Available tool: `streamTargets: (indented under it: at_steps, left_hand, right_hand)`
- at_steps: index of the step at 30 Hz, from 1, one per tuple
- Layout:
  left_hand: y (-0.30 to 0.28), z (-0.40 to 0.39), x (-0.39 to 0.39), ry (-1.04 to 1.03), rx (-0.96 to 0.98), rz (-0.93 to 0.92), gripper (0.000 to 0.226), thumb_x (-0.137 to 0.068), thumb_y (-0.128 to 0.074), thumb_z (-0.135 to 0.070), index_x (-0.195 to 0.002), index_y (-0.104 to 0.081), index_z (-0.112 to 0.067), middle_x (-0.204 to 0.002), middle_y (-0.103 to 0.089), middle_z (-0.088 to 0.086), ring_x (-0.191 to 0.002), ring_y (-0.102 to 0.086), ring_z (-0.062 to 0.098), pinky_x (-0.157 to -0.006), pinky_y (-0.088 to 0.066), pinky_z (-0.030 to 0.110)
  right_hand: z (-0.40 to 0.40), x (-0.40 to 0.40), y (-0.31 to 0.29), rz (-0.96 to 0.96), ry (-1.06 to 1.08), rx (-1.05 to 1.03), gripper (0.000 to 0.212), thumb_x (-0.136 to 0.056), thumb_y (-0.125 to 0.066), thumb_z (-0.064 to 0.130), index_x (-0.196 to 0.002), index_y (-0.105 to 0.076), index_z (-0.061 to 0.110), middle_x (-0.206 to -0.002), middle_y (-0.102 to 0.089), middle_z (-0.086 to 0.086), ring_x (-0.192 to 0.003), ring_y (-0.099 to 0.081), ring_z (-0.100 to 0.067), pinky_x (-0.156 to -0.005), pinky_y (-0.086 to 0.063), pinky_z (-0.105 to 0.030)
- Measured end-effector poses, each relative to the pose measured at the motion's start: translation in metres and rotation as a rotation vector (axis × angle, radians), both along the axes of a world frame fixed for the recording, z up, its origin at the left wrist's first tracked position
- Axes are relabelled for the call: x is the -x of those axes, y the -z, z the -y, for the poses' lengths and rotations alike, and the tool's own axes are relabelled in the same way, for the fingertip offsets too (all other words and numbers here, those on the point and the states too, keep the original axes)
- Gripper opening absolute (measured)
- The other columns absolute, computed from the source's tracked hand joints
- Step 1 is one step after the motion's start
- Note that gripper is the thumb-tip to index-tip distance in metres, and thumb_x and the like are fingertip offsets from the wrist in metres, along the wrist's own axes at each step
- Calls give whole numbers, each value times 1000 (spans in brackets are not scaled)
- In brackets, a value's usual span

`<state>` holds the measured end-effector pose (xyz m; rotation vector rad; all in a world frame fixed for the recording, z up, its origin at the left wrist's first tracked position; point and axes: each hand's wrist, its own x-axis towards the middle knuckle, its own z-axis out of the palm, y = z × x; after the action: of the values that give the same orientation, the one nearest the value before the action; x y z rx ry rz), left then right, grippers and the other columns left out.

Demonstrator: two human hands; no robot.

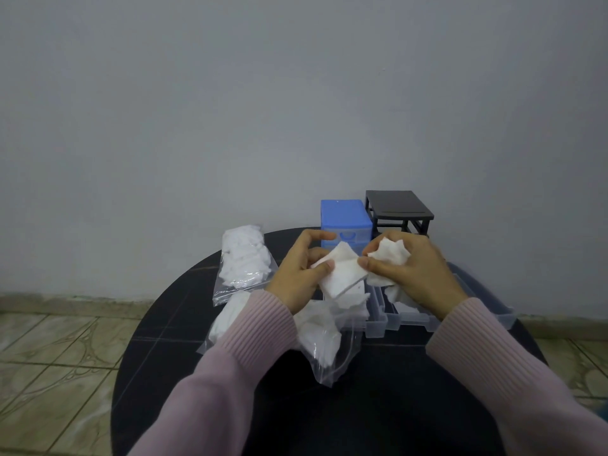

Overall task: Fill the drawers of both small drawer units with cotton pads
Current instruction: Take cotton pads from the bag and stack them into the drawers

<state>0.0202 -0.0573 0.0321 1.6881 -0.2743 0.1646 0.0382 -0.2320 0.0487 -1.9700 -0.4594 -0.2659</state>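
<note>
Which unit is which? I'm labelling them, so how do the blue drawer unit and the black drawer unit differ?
The blue drawer unit shows a clear drawer still in its top slot; the black drawer unit looks like an empty frame with open slots. The blue one stands nearer the left hand, the black one behind the right hand. Both stand upright at the far edge of the round table.

The round worktop (378, 406) is black. At 12 o'clock on it a blue drawer unit (345, 217) stands beside a black drawer unit (396, 205). The cotton pads (342, 274) are white, the bags (241, 261) see-through, and the drawers (411, 320) clear. The sleeves (250, 337) are pink with ribs. The wall (296, 93) is grey, and the floor tiles (59, 350) are beige with swirls.
</note>
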Motion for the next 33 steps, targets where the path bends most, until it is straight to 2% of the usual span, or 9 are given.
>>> streamTargets:
  at_steps: [3,7,10,13,17,21,24,28,33]
  left_hand:
    - [-2,-3,-1,-73,-23,65,34,-90,-41,12,-82,-48,-20,-74,-57,-2,-66,-51,11,-61,-42,22]
    - [-5,-7,-1,-160,-44,49,44,-88,-39,12,-60,-60,-16,-62,-53,-10,-59,-44,3,-52,-33,9]
    - [-3,-7,-3,-214,-8,-18,41,-92,-41,4,-80,-72,-20,-94,-63,4,-74,-50,8,-59,-39,10]
    - [-4,-4,-3,-248,49,-38,32,-90,-49,3,-101,-71,-17,-115,-64,9,-92,-57,16,-72,-47,16]
    - [-6,-4,0,-223,17,54,38,-83,-55,11,-95,-69,-23,-111,-64,1,-93,-58,11,-74,-47,9]
    - [-10,-4,5,-147,7,-4,48,-82,-47,17,-83,-71,-24,-105,-67,3,-94,-60,13,-79,-48,17]
    - [-14,0,7,-98,63,-73,44,-84,-44,15,-83,-72,-19,-96,-68,2,-90,-60,16,-77,-52,19]
    - [-19,5,7,-44,247,-158,17,-90,-54,-6,-91,-71,-9,-91,-69,6,-87,-64,17,-74,-55,24]
    - [-13,3,7,-39,114,-99,23,-69,-74,-28,-85,-73,-12,-89,-72,8,-87,-67,22,-82,-54,29]
  right_hand:
    - [1,-3,3,-117,-10,-118,14,-74,-76,19,-81,-64,18,-83,-66,-1,-75,-61,-15,-64,-50,-27]
    - [0,-4,2,-314,-49,-375,39,-68,-77,20,-100,-58,11,-100,-65,-14,-80,-64,-20,-65,-53,-31]
    - [0,-1,-2,-393,-150,-542,63,-62,-74,24,-116,-53,-2,-106,-67,-15,-81,-68,-16,-64,-54,-26]
    - [1,0,-5,-423,-209,-607,39,-74,-67,16,-109,-57,1,-96,-68,-11,-74,-67,-11,-58,-52,-20]
    - [-1,0,-6,-415,-210,-617,12,-80,-64,7,-87,-57,15,-88,-60,-6,-73,-62,-13,-56,-53,-21]
    - [-1,3,-9,-432,-223,-609,20,-86,-51,-3,-87,-57,16,-83,-59,-4,-68,-60,-11,-53,-50,-20]
    - [0,4,-8,-407,-235,-591,22,-79,-61,-2,-97,-55,10,-82,-62,-4,-62,-63,-7,-48,-49,-20]
    - [-1,5,-6,-329,-172,-423,38,-62,-74,14,-96,-60,4,-80,-67,-2,-67,-65,-8,-58,-53,-21]
    - [-4,7,-5,-292,-146,-350,33,-63,-75,21,-91,-64,7,-77,-69,0,-69,-66,-10,-58,-53,-21]
